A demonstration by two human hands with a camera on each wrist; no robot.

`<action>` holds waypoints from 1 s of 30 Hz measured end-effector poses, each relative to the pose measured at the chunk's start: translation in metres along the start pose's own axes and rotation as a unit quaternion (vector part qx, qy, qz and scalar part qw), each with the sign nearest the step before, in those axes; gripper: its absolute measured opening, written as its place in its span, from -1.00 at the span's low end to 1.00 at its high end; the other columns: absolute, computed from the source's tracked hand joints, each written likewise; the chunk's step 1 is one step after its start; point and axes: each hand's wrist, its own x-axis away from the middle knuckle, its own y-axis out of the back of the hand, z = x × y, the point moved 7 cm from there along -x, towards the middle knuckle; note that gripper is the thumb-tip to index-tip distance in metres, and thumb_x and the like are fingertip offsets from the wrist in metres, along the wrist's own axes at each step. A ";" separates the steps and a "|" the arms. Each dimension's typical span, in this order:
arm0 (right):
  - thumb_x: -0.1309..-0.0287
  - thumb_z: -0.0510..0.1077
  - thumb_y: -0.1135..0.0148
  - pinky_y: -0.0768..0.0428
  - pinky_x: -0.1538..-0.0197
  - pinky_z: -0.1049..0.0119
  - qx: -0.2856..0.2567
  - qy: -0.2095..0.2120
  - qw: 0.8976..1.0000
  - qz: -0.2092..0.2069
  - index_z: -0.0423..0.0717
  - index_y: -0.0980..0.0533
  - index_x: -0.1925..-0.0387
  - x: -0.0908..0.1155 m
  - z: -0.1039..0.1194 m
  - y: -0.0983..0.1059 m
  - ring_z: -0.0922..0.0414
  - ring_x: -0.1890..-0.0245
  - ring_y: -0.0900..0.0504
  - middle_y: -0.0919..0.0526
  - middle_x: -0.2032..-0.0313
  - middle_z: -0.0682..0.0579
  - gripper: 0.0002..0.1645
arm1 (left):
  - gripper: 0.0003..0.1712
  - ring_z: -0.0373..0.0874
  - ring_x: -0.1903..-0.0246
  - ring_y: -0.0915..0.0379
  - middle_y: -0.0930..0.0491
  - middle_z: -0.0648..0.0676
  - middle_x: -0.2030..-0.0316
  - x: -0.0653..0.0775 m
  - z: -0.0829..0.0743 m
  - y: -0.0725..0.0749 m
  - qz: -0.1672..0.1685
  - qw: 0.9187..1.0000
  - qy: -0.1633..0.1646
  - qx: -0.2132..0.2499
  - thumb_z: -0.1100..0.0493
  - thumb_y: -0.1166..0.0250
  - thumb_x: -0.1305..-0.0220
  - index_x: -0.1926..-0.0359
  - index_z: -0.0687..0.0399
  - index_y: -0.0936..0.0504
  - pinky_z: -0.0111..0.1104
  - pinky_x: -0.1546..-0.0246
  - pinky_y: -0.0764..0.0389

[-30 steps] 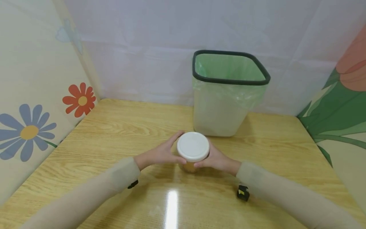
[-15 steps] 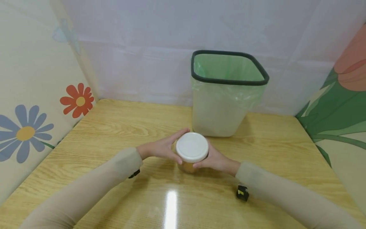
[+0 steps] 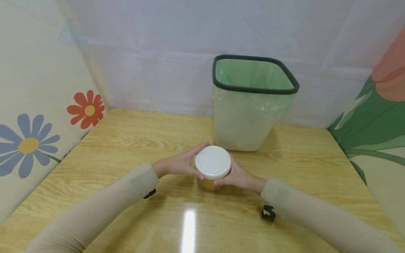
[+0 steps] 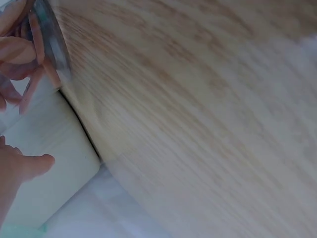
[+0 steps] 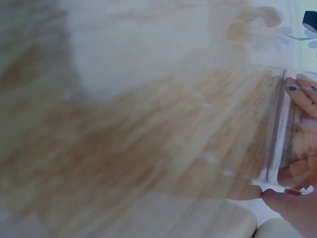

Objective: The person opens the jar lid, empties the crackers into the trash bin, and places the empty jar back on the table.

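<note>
A clear jar [image 3: 210,185] with a white lid [image 3: 213,161] stands upright near the middle of the wood-grain table [image 3: 152,140]. My left hand [image 3: 181,163] holds it from the left, thumb at the front and index finger reaching behind the lid. From the right my right hand [image 3: 239,177] grips the jar, its thumb on the front just below the lid. In the right wrist view the thumb [image 5: 285,201] lies against the clear wall [image 5: 273,144], and finger-like shapes show through it. Whether anything is inside the jar I cannot tell.
Close behind the jar, slightly right, stands a pale bin [image 3: 240,121] with a dark rim [image 3: 256,90] and a green liner [image 3: 253,72]. A white cloth [image 3: 158,70] hangs along the back. Flower-printed panels [image 3: 28,70] flank the table.
My left hand has shifted slightly right and up around the jar, its index finger reaching farther behind the lid. The right hand, jar and bin stay nearly where they were.
</note>
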 end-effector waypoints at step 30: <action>0.20 -0.26 -0.59 -0.07 -0.39 -0.05 -0.009 0.002 1.000 0.006 -0.27 0.05 -0.44 0.000 0.000 -0.001 -0.14 -0.31 -0.25 -0.23 -0.33 -0.26 0.28 | 0.38 0.14 -0.46 0.30 0.24 0.23 -0.51 0.010 -0.004 -0.008 -0.085 0.996 0.028 -0.002 -0.07 -0.55 0.05 -0.53 0.19 0.23 0.09 -0.38 0.17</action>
